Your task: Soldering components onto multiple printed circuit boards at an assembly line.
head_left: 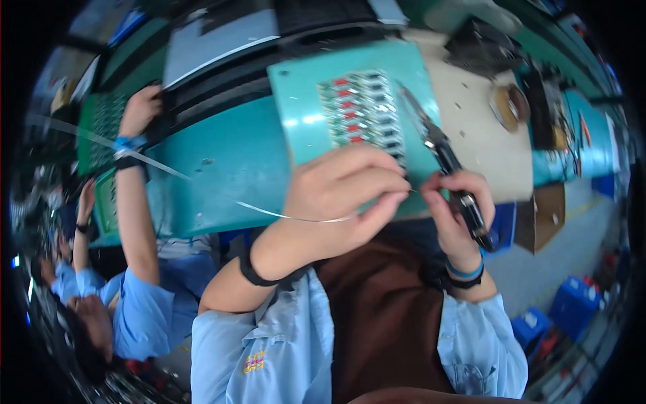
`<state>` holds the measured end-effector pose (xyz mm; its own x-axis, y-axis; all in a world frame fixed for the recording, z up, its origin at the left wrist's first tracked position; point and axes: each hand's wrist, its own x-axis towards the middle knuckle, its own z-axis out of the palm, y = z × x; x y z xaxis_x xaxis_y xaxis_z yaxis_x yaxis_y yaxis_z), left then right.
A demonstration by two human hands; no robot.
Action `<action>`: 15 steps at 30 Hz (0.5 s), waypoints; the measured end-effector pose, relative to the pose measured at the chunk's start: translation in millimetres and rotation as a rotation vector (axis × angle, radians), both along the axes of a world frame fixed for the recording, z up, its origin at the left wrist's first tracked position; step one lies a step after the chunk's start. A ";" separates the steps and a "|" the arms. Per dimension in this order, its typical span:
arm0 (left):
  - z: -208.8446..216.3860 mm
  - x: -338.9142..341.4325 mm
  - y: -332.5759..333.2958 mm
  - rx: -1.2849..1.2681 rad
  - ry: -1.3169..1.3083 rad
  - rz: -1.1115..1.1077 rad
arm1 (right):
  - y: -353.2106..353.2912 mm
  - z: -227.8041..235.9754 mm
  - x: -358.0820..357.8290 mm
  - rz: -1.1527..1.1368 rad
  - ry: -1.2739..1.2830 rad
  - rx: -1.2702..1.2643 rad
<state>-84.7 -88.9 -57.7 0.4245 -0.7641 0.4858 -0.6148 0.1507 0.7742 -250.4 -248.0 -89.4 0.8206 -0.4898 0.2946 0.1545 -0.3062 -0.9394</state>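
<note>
My left hand (340, 195) pinches a thin silvery wire (282, 217), probably solder, between thumb and fingertips. One length of it trails left past my wrist; a short end points toward my right hand. In my right hand (464, 212) lies a soldering iron (441, 149), its dark handle along the fingers and its metal tip pointing up and away. The right thumb and forefinger come close together near the wire's end; whether they touch it I cannot tell. Beyond both hands, a panel of small circuit boards (363, 111) with red and black parts lies on a light green plate (296, 108).
A wire spool (509, 106) stands on the beige board (478, 128) at right, near a black box (483, 47). Blue bins (575, 306) sit on the floor at lower right. At left, a co-worker's hand (140, 111) reaches over the teal bench mat (229, 155).
</note>
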 end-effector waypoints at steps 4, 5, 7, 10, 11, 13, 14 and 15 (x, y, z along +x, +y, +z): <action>1.2 6.6 1.2 0.032 -0.072 0.007 | -10.8 -0.7 -1.1 0.061 0.003 -0.075; 1.9 7.6 0.7 0.043 -0.101 0.018 | -11.7 0.6 -1.3 0.081 0.003 -0.107; -0.9 6.7 2.0 0.039 -0.082 0.002 | -10.6 3.5 -1.3 0.082 0.006 -0.105; -3.1 4.1 1.6 0.039 -0.071 0.006 | -9.0 4.8 0.6 0.117 -0.016 -0.094; -3.5 3.0 1.2 0.042 -0.071 0.010 | -8.0 3.7 1.9 0.089 -0.034 -0.102; -3.2 1.8 1.7 0.051 -0.073 0.020 | -6.0 2.2 2.7 0.034 -0.072 -0.119; -1.7 1.8 3.3 0.055 -0.066 0.016 | -5.7 1.7 2.1 0.031 -0.064 -0.114; 0.9 2.5 5.9 0.055 -0.056 0.024 | -5.3 1.3 1.7 0.020 -0.067 -0.099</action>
